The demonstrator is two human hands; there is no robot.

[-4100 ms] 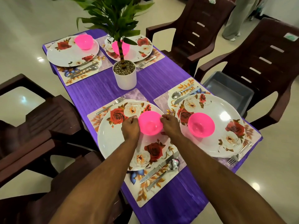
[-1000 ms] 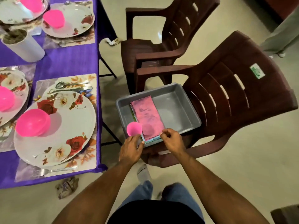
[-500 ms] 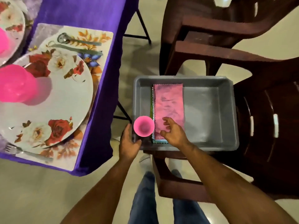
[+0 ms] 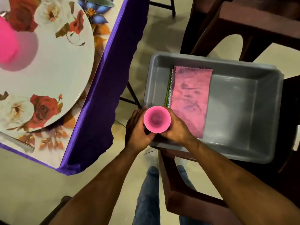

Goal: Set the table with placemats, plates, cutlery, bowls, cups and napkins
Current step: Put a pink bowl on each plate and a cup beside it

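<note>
Head view, looking straight down. I see both hands wrapped round a pink cup, mouth up, held over the near left corner of a grey tub. Left hand curls round the cup's left side, right hand round its right side; fingers of both are bent against the cup wall, thumbs meet below the rim. Tub sits on a dark brown chair. Inside the tub, a stack of folded napkins, pink one on top, green and pale edges showing at its left, lies just beside the cup. At left, the table under a purple cloth carries a floral placemat, a floral plate on it and a pink bowl on the plate. Cutlery at the placemat's near edge is blurred. Jeans legs below.
</note>
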